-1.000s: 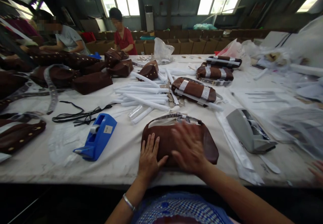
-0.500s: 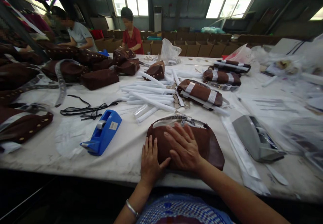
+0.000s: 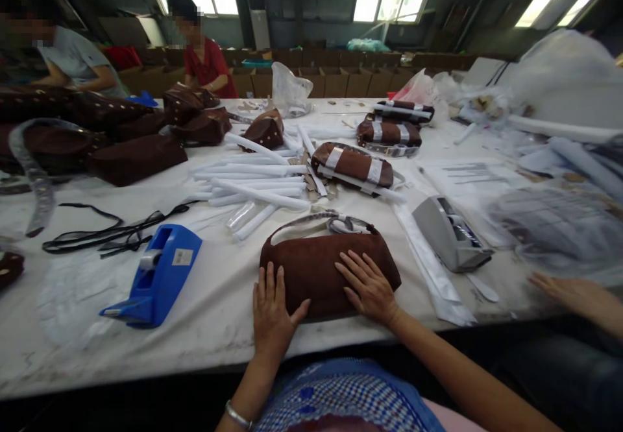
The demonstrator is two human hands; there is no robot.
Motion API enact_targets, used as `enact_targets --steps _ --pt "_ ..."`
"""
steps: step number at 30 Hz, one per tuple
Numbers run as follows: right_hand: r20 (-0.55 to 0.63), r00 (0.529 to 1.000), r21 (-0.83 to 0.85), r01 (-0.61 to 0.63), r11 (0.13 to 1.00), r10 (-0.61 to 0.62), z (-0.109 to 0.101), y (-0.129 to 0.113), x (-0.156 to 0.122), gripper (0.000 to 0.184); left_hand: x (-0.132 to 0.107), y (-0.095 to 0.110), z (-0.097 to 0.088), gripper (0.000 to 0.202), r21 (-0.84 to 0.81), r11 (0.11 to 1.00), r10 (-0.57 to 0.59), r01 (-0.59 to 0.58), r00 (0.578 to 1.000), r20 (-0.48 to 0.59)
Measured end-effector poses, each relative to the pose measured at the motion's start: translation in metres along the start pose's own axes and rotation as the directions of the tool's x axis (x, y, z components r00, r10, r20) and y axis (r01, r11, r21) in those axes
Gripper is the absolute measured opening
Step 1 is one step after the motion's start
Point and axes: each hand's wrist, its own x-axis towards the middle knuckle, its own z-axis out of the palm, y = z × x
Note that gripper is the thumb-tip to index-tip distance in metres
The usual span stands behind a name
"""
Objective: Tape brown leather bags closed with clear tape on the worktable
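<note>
A brown suede handbag (image 3: pixel 316 260) lies flat near the table's front edge, its wrapped strap (image 3: pixel 335 222) curled on the far side. My left hand (image 3: pixel 272 312) lies flat on the bag's near left corner, fingers apart. Flat on the bag's near right part rests my right hand (image 3: pixel 370 287), fingers stretched out. Neither hand grips anything.
A blue tape dispenser (image 3: pixel 156 275) stands left of the bag, a grey one (image 3: pixel 448 234) to the right. White paper rolls (image 3: pixel 253 182) and more brown bags (image 3: pixel 353 165) lie beyond. A co-worker's hand (image 3: pixel 559 289) reaches in at right. Two people work at the far left.
My right hand slid from the middle of the bag toward its near right part. The view swung right, and a co-worker's hand came in at the right edge.
</note>
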Motion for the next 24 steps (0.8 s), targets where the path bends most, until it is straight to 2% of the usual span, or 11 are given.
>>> enact_targets --steps 5,8,11,13,14,15,16,18,19,21,24 --pt "-0.019 0.999 0.023 -0.028 0.999 0.028 0.02 0.0 -0.013 0.058 0.012 0.02 -0.023 0.081 0.124 0.991 0.046 -0.048 0.999 0.023" --pt "-0.078 0.995 0.055 -0.054 0.997 0.058 0.015 -0.005 -0.019 0.059 0.022 0.043 -0.029 0.065 0.117 0.953 0.267 -0.278 0.958 0.105" --pt "-0.081 0.994 0.088 -0.061 0.994 0.068 0.004 -0.005 -0.034 0.057 0.024 0.058 -0.014 0.065 0.027 0.887 0.449 -0.46 0.877 0.173" --pt "-0.137 0.975 0.128 -0.155 0.98 0.172 -0.003 -0.002 -0.05 0.051 0.021 0.058 0.001 0.068 0.019 0.884 0.457 -0.467 0.872 0.176" --pt "-0.187 0.937 0.174 -0.265 0.949 0.296 -0.007 0.0 -0.058 0.047 0.019 0.056 0.007 0.069 0.025 0.888 0.448 -0.459 0.877 0.175" --pt "-0.23 0.857 0.251 -0.405 0.879 0.461 -0.009 0.003 -0.065 0.045 0.017 0.054 0.012 0.069 0.029 0.891 0.441 -0.452 0.88 0.176" --pt "-0.226 0.735 0.363 -0.545 0.756 0.639 -0.012 0.005 -0.07 0.045 0.015 0.052 0.015 0.07 0.031 0.893 0.437 -0.449 0.882 0.177" --pt "-0.035 0.471 0.609 -0.689 0.392 0.881 -0.015 0.009 -0.076 0.051 0.013 0.05 0.017 0.07 0.029 0.892 0.44 -0.451 0.882 0.171" --pt "0.121 0.396 0.698 -0.686 0.206 0.91 -0.017 0.01 -0.076 0.054 0.013 0.05 0.016 0.07 0.028 0.891 0.443 -0.454 0.881 0.168" --pt "0.384 0.366 0.79 -0.606 -0.096 0.848 -0.021 0.013 -0.071 0.054 0.014 0.05 0.013 0.07 0.028 0.889 0.446 -0.457 0.879 0.169" --pt "0.571 0.391 0.796 -0.48 -0.37 0.722 -0.029 0.018 -0.061 0.051 0.016 0.048 0.007 0.07 0.022 0.891 0.444 -0.454 0.881 0.163"
